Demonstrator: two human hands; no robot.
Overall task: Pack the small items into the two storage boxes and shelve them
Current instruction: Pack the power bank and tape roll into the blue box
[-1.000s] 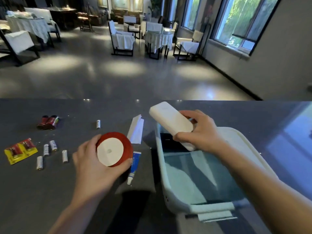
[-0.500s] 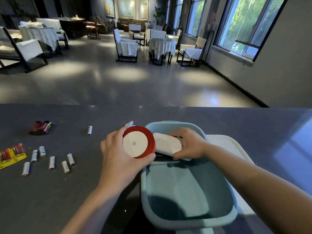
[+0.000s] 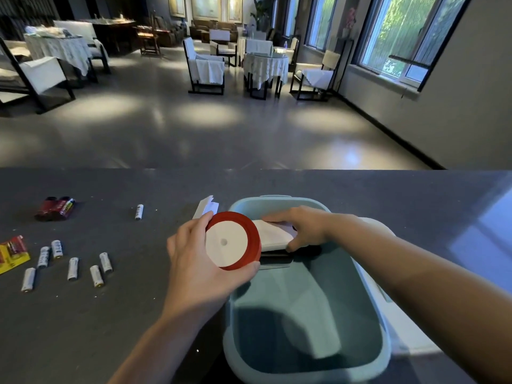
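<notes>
In the head view, a teal storage box [image 3: 304, 314] is seen on the dark counter [image 3: 110, 328] at 5 o'clock from the frame's centre, with a white lid or second box [image 3: 379, 231] lying under or just beside it at 3 o'clock of its rim; which of the 2 cannot be told. A white flat case [image 3: 273, 235] is gripped by the right hand [image 3: 307, 228], fingers curled over its far edge and thumb under its near edge, inside the box at the 12 o'clock end. It rests on or just above a dark flat item [image 3: 277, 257]; contact cannot be confirmed. A red ribbon spool [image 3: 232, 241] is clasped by the left hand [image 3: 202, 261], fingers wrapped round its rim, over the box's 10 o'clock wall.

At 9 o'clock of the box, 7 loose white batteries [image 3: 73, 268] are scattered, with a yellow battery pack [image 3: 13, 253] at the far left edge and a red shrink-wrapped battery pair [image 3: 55, 207] at 10 o'clock. Folded white paper [image 3: 206, 207] lies just behind the spool.

The step in hand appears to be laying the case down. It would best be lowered flat against the end wall, then released, so that floor space is left for the spool, which should be laid on its side beside it rather than on top.
</notes>
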